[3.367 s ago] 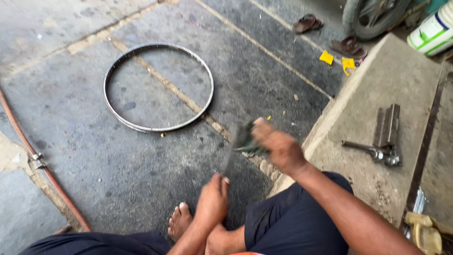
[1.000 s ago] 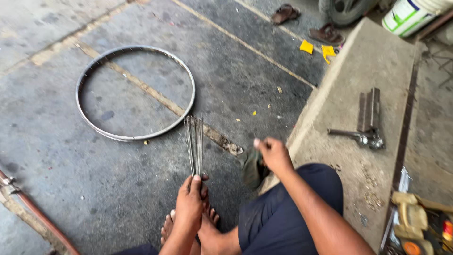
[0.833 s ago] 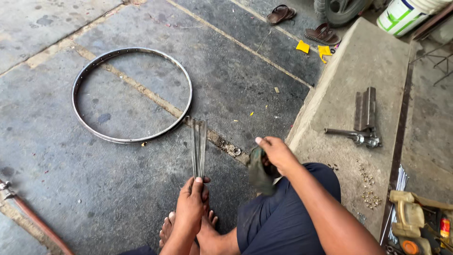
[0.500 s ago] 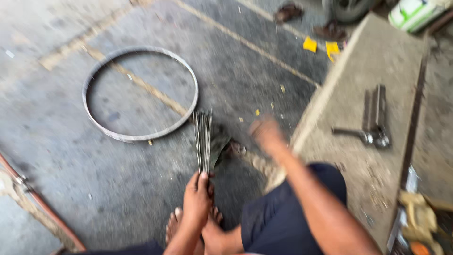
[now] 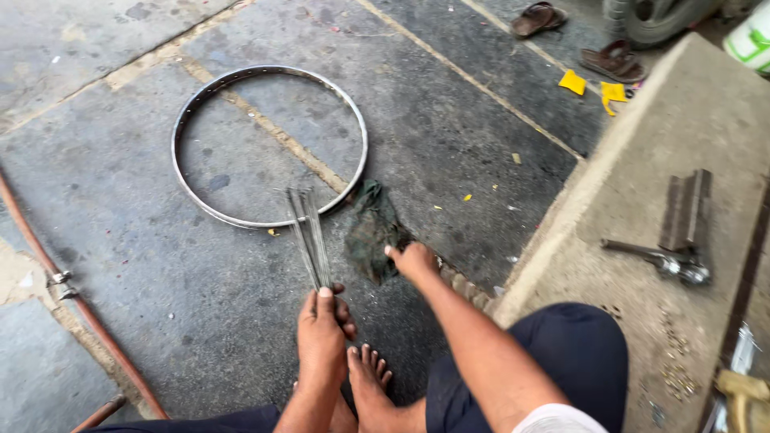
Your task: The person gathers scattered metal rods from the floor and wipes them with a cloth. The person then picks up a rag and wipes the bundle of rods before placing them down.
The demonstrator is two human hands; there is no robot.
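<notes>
Far out to the left of the left grip, a reddish hose (image 5: 48, 273) with a metal clamp runs along the concrete floor (image 5: 160, 321). Above and ahead of that grip lies a bare metal wheel rim (image 5: 269, 144), flat on the floor.

The left hand (image 5: 322, 341) is closed around the lower ends of a bundle of thin metal spokes (image 5: 309, 236); its grip is pressed together on them, thumb on top. The spokes rise away from the grip and fan slightly, their far tips reaching over the near edge of the rim. Just below this grip, bare toes (image 5: 369, 373) rest on the floor.

To the right of the spokes, the right hand (image 5: 413, 261) pinches the near edge of a dark green rag (image 5: 370, 232), fingers curled shut on the cloth. The rag lies crumpled on the floor just ahead of that grip, near the rim's edge, and stands apart from the spokes.

Further right of the right grip is a raised concrete ledge (image 5: 626, 200). On it, well apart from both hands, lie a metal wrench (image 5: 658, 258) and flat dark metal bars (image 5: 686, 210). Beyond, at the top, are sandals (image 5: 577, 36) and yellow scraps (image 5: 593, 87).
</notes>
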